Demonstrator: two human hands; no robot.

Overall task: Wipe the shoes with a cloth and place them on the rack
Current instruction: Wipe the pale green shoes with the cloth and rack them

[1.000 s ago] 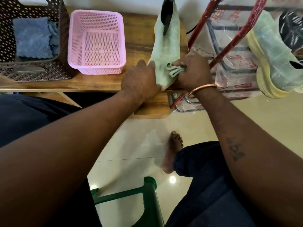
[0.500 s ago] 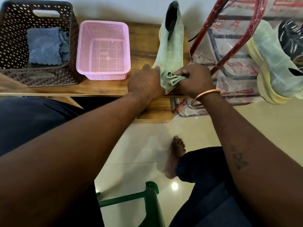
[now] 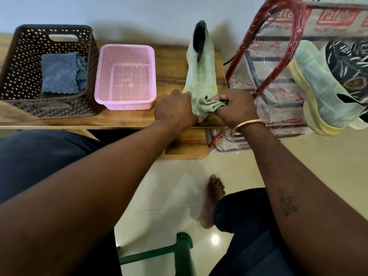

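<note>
A pale green knit shoe with a yellow sole lies on the wooden table, toe toward me. My left hand grips its toe end from the left. My right hand pinches a bunched green cloth against the toe's top. To the right stands the red rack, wrapped in clear plastic. On it rest a matching green shoe and a black patterned shoe.
A dark perforated basket holding blue cloths and a pink basket stand on the table's left half. My bare foot rests on the tiled floor. A green chair frame sits below, between my knees.
The view has tilted up a little, so everything sits lower in frame. My right hand with the cloth has shifted slightly on the shoe's toe. My left hand keeps its grip.
</note>
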